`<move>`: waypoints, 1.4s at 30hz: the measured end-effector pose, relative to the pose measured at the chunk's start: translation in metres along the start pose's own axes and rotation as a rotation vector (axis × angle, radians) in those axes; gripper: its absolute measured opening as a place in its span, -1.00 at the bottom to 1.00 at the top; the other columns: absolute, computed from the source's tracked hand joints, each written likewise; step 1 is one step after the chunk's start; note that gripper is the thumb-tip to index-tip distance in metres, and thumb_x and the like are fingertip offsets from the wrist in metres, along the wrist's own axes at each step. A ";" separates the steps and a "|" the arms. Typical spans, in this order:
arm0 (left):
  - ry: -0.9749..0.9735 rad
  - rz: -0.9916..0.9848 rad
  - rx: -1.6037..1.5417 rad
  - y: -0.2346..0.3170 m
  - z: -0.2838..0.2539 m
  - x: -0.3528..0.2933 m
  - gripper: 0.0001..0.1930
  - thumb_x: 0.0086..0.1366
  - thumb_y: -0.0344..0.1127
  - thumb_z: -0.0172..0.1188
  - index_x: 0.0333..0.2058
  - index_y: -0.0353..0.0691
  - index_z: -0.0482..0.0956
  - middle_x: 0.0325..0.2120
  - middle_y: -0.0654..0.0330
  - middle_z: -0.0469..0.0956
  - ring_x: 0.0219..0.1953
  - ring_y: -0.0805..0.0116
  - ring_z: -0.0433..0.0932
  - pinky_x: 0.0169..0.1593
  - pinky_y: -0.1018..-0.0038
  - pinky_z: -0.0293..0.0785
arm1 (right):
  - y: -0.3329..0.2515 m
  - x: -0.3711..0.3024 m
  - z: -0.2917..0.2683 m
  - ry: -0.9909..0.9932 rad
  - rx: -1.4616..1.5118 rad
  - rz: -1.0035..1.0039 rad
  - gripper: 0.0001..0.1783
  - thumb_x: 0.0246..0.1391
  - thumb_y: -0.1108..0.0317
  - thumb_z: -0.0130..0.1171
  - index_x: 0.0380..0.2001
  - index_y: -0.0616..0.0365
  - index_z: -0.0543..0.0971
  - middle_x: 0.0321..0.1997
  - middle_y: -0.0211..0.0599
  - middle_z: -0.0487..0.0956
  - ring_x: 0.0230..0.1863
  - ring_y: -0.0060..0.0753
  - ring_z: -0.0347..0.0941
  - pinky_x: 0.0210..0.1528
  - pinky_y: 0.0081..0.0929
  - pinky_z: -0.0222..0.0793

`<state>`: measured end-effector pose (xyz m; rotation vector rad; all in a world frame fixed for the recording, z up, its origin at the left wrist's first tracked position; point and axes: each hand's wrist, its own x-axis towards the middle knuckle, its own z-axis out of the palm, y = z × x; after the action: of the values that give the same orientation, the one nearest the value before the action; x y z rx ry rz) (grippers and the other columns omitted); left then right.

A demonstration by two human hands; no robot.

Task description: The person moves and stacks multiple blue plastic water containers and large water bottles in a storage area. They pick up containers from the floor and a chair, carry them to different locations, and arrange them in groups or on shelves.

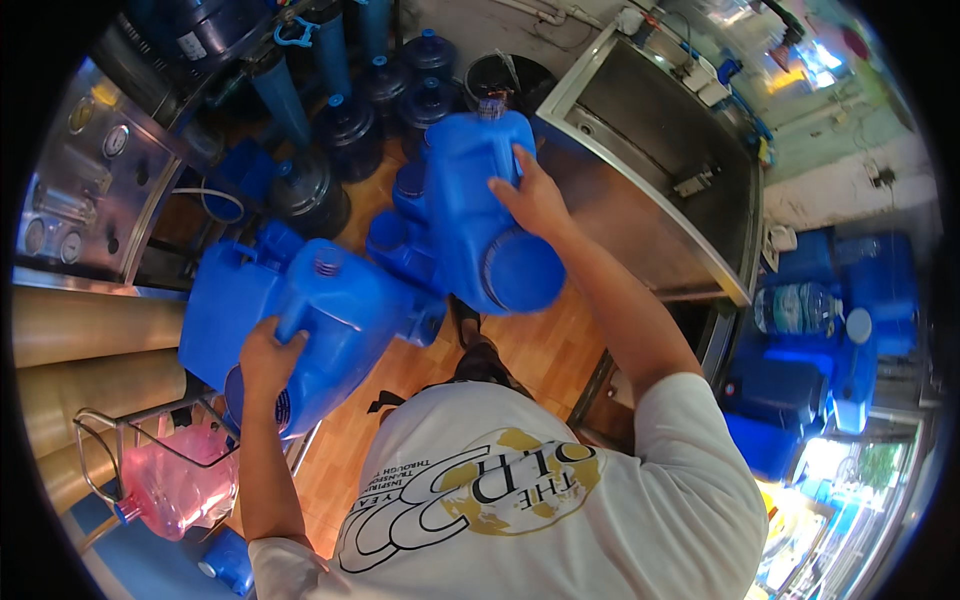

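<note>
From the head camera, the person looks down over a white printed shirt at two blue plastic jerrycans held out in front. The left hand is clenched around the handle of the left blue jerrycan, which hangs tilted at the person's left side, its threaded neck uncapped and pointing up and away. The right hand grasps the right blue jerrycan from the side, fingers spread over its upper body; this can is raised higher, in front of the chest, its round end toward the camera. More blue jerrycans crowd between and behind the two, touching them. Beyond stand dark blue round water bottles on the wooden floor. A stainless steel sink lies just right of the raised can. At lower left a pink water bottle rests in a metal rack. A clear water bottle sits at right.
</note>
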<state>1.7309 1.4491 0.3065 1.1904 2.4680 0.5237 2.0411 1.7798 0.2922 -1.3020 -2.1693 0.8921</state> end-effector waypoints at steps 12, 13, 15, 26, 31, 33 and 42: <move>-0.042 0.052 -0.038 0.084 0.054 0.279 -0.63 0.18 -0.09 0.32 -0.30 -0.34 0.59 -0.59 0.11 0.57 -0.52 0.32 0.56 -0.37 0.35 0.46 | 0.071 0.284 0.022 0.166 0.215 0.395 -0.05 0.10 0.12 0.28 0.36 0.43 0.08 0.16 0.26 0.48 0.18 0.07 0.47 0.17 -0.29 0.39; -0.048 0.067 -0.046 0.096 0.059 0.301 -0.63 0.18 -0.08 0.31 -0.27 -0.33 0.60 -0.58 0.11 0.57 -0.51 0.32 0.56 -0.36 0.35 0.47 | 0.075 0.292 0.017 0.165 0.223 0.437 -0.06 0.11 0.13 0.28 0.37 0.42 0.07 0.16 0.25 0.49 0.18 0.07 0.47 0.17 -0.29 0.39; -0.115 0.043 -0.049 0.122 0.067 0.347 -0.53 0.16 -0.02 0.30 -0.18 -0.38 0.60 -0.39 -0.07 0.60 -0.32 0.08 0.59 -0.18 0.25 0.49 | 0.086 0.307 0.007 0.075 0.323 0.543 -0.25 0.15 0.17 0.25 0.26 0.38 0.20 0.01 0.09 0.54 -0.09 -0.06 0.56 -0.04 -0.24 0.50; -0.286 0.173 -0.036 0.260 0.161 0.526 -0.32 0.10 0.14 0.25 -0.02 -0.39 0.57 -0.01 -0.20 0.56 0.06 -0.11 0.53 0.12 0.17 0.45 | 0.130 0.351 -0.006 -0.177 -0.194 0.387 -0.22 0.04 -0.05 0.28 0.05 0.46 0.36 -0.20 0.20 0.63 -0.21 0.12 0.60 -0.11 -0.15 0.50; -0.244 0.179 0.080 0.299 0.177 0.551 -0.36 0.12 0.10 0.22 0.02 -0.32 0.56 0.02 -0.14 0.55 0.06 -0.05 0.54 0.12 0.17 0.45 | 0.126 0.329 -0.033 0.016 -0.603 -0.071 -0.36 -0.05 -0.12 0.33 -0.11 0.23 0.55 -0.23 -0.01 0.65 -0.14 0.04 0.58 0.08 -0.13 0.37; -0.234 0.182 0.061 0.300 0.175 0.552 -0.36 0.13 0.07 0.23 0.05 -0.30 0.54 0.02 -0.12 0.56 0.06 -0.04 0.55 0.12 0.17 0.45 | 0.127 0.320 -0.034 0.131 -0.562 -0.170 -0.43 -0.05 -0.06 0.35 -0.10 0.14 0.59 -0.18 -0.08 0.62 -0.03 -0.03 0.51 0.19 -0.08 0.21; -0.260 0.161 -0.072 0.253 0.150 0.546 -0.43 0.14 -0.05 0.25 0.07 -0.25 0.51 -0.07 -0.09 0.60 -0.02 -0.02 0.59 0.06 0.19 0.48 | 0.137 0.318 -0.030 0.390 -0.499 -0.303 -0.50 -0.11 0.14 0.41 -0.10 0.14 0.60 0.04 -0.07 0.51 0.12 -0.01 0.38 0.23 -0.02 0.14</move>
<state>1.6489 2.0564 0.2124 1.3432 2.1314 0.4632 2.0003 2.1197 0.2301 -1.1822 -2.2478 -0.0333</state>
